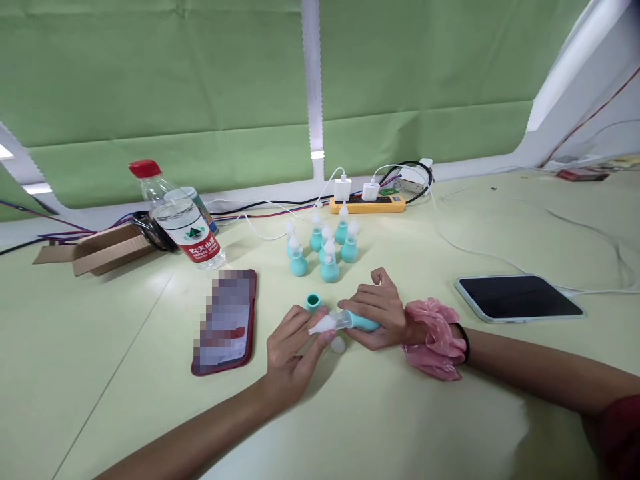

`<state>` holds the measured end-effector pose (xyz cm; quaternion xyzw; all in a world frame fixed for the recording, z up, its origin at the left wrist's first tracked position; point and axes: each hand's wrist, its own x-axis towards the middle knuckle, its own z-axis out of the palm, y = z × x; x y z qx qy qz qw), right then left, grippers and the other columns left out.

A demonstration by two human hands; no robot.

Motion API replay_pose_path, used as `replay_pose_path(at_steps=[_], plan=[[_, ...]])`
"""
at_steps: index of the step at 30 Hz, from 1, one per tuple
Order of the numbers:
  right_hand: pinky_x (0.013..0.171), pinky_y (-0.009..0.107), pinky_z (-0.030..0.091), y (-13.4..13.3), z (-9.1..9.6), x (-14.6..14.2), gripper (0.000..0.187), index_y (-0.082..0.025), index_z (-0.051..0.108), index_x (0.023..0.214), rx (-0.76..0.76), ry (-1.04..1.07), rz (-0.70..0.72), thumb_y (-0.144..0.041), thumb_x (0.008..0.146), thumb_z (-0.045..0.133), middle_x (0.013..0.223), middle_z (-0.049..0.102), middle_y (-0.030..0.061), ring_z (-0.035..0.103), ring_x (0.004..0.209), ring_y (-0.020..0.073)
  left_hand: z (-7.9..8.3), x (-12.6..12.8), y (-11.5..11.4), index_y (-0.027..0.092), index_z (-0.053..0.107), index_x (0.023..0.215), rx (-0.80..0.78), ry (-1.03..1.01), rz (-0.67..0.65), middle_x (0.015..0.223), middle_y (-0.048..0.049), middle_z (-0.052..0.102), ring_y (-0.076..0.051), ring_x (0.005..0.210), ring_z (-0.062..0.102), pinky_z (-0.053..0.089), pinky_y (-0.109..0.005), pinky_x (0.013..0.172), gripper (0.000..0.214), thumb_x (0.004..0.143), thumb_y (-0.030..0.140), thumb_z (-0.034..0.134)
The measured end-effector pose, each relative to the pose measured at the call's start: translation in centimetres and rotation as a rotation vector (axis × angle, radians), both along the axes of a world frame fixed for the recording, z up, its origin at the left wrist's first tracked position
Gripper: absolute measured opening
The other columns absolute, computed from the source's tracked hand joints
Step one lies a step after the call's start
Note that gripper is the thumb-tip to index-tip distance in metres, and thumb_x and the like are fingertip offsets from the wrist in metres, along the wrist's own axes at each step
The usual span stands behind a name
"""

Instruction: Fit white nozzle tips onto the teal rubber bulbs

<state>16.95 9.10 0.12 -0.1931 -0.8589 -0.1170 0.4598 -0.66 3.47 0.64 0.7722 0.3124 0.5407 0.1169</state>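
Note:
Between my two hands lies a nasal aspirator (341, 321) with a clear tip pointing left and a teal bulb on the right. My right hand (377, 313) is closed round the teal bulb, its index finger raised and bent. The thumb and fingers of my left hand (295, 353) pinch the clear tip. Just behind my left fingers stands a teal bulb (313, 302) with its round mouth uncovered. A small translucent cap (338, 345) rests on the table under the aspirator. Farther back, several teal aspirators (329, 269) with whitish tips stand upright in a cluster.
A phone in a red case (253, 313) lies at left, another phone (520, 298) at right. Behind are a red-capped water bottle (187, 230), a cardboard box (115, 250) and a yellow power strip (367, 206) with white chargers. Cables run along the table's back edge.

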Motion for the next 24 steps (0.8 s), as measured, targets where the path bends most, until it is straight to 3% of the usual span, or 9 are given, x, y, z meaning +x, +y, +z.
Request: replay_pose_path(at_steps=[11,17,24], plan=[[0.056,0.031,0.02,-0.26,0.14,-0.04,0.012,-0.021,0.053,0.08,0.001,0.01,-0.078,-0.026,0.069,0.05,0.053,0.055,-0.0033,0.043,0.044,0.0101,-0.71,-0.36,0.28,0.022,0.051,0.11,0.108,0.029,0.053,0.082,-0.0047,0.061,-0.014,0.068,0.048,0.039,-0.031,0.061,0.042,0.071,0.005,0.054],[0.055,0.031,0.02,-0.25,0.28,-0.17,0.011,-0.02,0.052,0.076,-0.035,0.074,-0.082,-0.028,0.068,0.053,0.053,0.056,-0.0029,0.043,0.044,0.0101,-0.54,-0.41,0.38,0.026,0.047,0.114,0.096,0.058,0.131,0.072,-0.0012,0.058,-0.014,0.069,0.048,0.035,-0.029,0.061,0.047,0.071,0.008,0.055],[0.06,0.031,0.031,0.32,0.89,-0.05,0.01,-0.02,0.05,0.076,-0.381,0.275,-0.08,-0.029,0.072,0.052,0.063,0.055,-0.0003,0.047,0.055,0.012,-0.51,-0.06,0.27,0.022,0.049,0.111,-0.031,0.068,0.107,0.073,-0.0051,0.053,-0.013,0.066,0.046,0.04,-0.027,0.056,0.034,0.078,0.013,0.046]])
